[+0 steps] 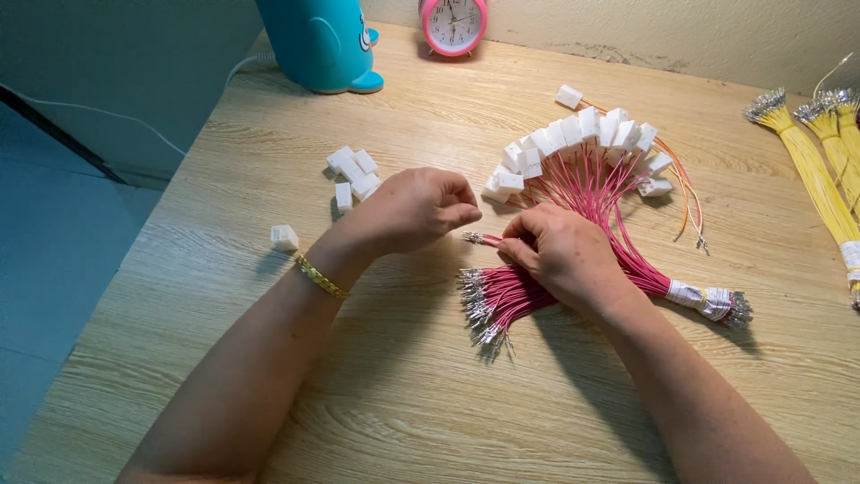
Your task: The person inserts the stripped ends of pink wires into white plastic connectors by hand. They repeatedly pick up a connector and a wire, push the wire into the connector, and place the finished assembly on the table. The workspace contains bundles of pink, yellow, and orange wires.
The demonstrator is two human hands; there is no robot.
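My left hand (414, 211) is curled almost into a fist, fingers folded in and thumb pressed against the forefinger, knuckles up. Whether anything sits inside that curl I cannot tell; nothing shows between the fingers. The wrist is bent slightly inward, a thin gold bracelet (321, 277) rings it, and the forearm runs in from the lower left across the tabletop (403, 394).

My right hand (563, 257) is also closed narrow, fingertips pinched around a single pink wire (484, 238) whose metal-tipped end pokes out to the left, pointing toward my left hand; the two hands are close but not touching. The heel of this hand rests on a bundle of pink wires (502, 296), which fans out beneath it with its crimped metal ends spread toward the lower left. The right forearm comes in from the lower right corner.

Beyond my right hand, a fan of pink wires already capped with white connectors (582, 134) arcs across the tabletop, and a paper-taped bunch (708, 300) lies to the right of my wrist. A small pile of loose white connector housings (352, 175) sits just past my left hand, with one stray housing (284, 237) apart to the left. Yellow wire bundles (820, 170) lie at the far right edge. At the back stand a pink alarm clock (453, 25) and a teal rounded object (318, 43).
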